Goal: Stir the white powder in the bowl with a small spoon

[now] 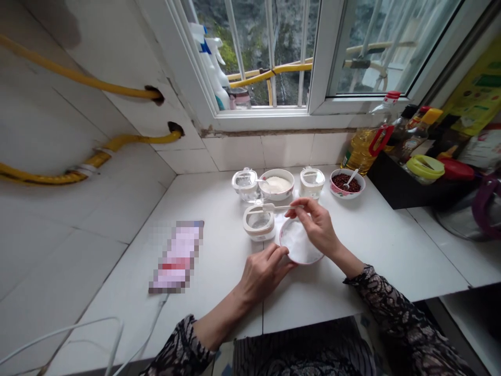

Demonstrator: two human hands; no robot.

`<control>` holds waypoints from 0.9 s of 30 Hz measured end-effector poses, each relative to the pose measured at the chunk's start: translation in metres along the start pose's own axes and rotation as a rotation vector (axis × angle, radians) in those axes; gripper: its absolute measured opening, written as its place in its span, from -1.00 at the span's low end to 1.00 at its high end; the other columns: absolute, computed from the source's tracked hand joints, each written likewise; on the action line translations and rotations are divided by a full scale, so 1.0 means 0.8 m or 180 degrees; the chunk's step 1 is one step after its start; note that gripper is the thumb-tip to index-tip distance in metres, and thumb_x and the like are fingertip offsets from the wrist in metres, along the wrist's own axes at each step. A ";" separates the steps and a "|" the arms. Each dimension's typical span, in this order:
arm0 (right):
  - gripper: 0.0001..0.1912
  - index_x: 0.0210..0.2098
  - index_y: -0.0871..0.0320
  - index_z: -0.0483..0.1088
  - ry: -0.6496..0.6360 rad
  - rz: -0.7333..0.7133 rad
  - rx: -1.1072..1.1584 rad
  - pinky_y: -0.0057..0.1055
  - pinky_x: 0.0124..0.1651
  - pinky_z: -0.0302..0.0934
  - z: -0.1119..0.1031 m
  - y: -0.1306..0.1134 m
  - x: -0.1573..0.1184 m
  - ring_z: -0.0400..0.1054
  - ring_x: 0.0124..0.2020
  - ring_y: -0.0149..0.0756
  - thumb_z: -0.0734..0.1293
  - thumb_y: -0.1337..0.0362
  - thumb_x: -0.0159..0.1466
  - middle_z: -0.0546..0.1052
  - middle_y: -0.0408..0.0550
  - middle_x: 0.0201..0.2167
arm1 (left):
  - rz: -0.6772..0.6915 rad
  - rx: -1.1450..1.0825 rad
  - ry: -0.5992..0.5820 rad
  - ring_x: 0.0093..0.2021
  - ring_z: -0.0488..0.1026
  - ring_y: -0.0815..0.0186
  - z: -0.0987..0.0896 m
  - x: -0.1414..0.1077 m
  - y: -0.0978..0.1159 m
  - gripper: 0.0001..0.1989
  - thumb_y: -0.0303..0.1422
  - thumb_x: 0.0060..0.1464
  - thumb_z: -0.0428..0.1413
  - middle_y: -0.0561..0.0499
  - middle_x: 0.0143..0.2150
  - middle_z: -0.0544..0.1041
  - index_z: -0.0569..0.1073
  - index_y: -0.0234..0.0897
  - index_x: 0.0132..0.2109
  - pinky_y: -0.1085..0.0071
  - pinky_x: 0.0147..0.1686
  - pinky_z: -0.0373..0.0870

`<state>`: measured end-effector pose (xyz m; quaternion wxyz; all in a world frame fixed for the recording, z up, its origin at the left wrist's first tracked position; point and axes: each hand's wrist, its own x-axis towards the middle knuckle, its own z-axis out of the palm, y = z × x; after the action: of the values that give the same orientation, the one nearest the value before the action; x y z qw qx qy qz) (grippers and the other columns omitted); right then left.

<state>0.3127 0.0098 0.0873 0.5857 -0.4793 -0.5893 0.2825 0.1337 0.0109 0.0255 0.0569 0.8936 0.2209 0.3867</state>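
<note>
My right hand [313, 224] pinches the handle of a small white spoon [269, 208], whose head is over the open top of a clear jar with a white rim [259, 224]. My left hand [264, 271] grips the near left rim of a bowl of white grains [299, 243], just right of that jar. Behind them stand a clear lidded jar [245, 183], a bowl of pale powder [276, 185] with a spoon in it, and another clear jar [312, 181]. Farther right is a bowl of dark red beans [347, 183] holding a white spoon.
A blurred pink phone-like object [178, 256] with a white cable lies on the left of the counter [219, 292]. An oil bottle [366, 141] and a black rack [403, 183] of condiments stand at the back right, beside a glass lid [462, 216]. A window is behind.
</note>
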 end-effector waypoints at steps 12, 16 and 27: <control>-0.89 -0.23 0.11 0.46 0.0106 -0.0479 -0.0671 -0.28 -0.16 0.34 -0.022 0.000 0.002 0.53 -0.33 -0.26 0.28 0.30 0.32 0.62 -0.09 -0.39 | 0.0149 -0.0004 0.0074 -0.49 0.40 0.40 0.003 0.005 -0.005 -0.72 -0.15 0.35 -0.05 0.07 -0.43 0.42 0.36 -0.28 -0.20 0.53 -0.51 0.26; -0.89 -0.24 0.12 0.47 0.0100 -0.0396 -0.0576 -0.30 -0.20 0.36 -0.029 0.003 0.002 0.53 -0.36 -0.27 0.29 0.31 0.30 0.61 -0.10 -0.43 | 0.0249 -0.0047 0.0032 -0.50 0.39 0.43 0.006 0.007 -0.013 -0.71 -0.14 0.32 -0.01 0.07 -0.44 0.43 0.37 -0.28 -0.22 0.54 -0.48 0.27; -0.91 -0.27 0.12 0.49 0.0097 -0.0315 -0.0143 -0.36 -0.27 0.40 -0.025 0.005 -0.005 0.52 -0.42 -0.32 0.32 0.33 0.26 0.60 -0.13 -0.47 | 0.0461 -0.0159 0.0135 -0.48 0.40 0.41 0.011 0.009 -0.021 -0.69 -0.13 0.33 -0.02 0.06 -0.44 0.44 0.38 -0.28 -0.25 0.52 -0.50 0.24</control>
<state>0.3325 0.0033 0.0856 0.5970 -0.4669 -0.6096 0.2326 0.1385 0.0300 0.0197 0.0463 0.8971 0.1471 0.4140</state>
